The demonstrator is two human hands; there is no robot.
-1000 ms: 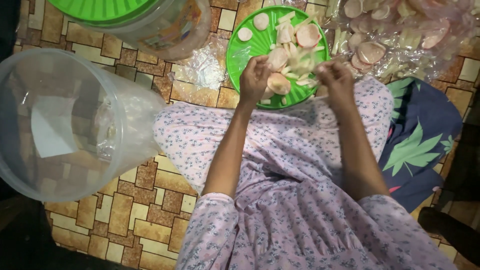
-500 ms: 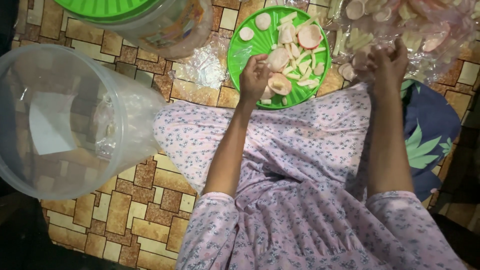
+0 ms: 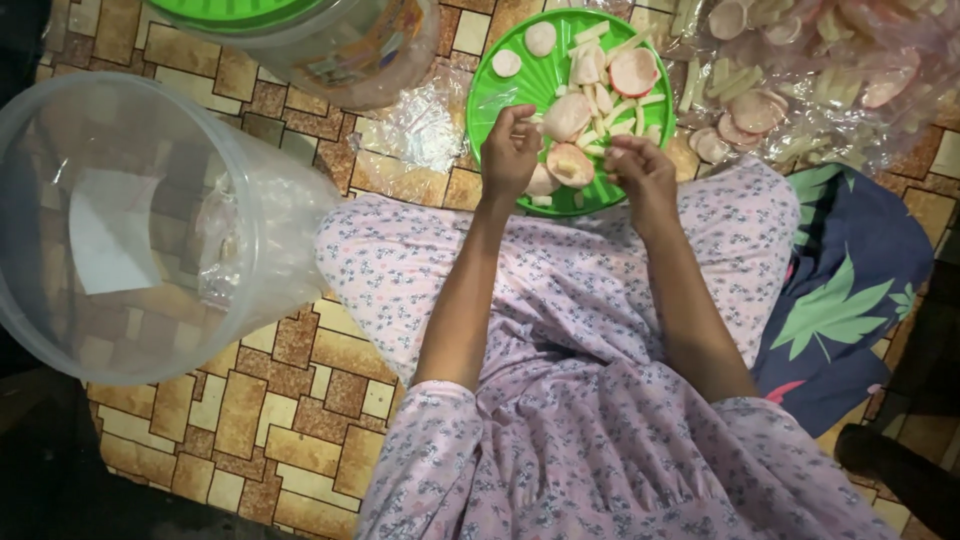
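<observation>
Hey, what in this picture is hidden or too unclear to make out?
- Head view: whatever the right hand pinches is too small to tell.
- The left hand covers part of the green plate.
- The lidded jar is cut off by the top edge.
- The snack bag blurs behind glare.

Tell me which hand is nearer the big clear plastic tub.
Left. The left hand is at the green plate's near edge, closer to the clear tub; the right hand lies farther away.

Plate (image 3: 490, 95) lies between jar (image 3: 340, 50) on left and bag (image 3: 840, 70) on right.
</observation>
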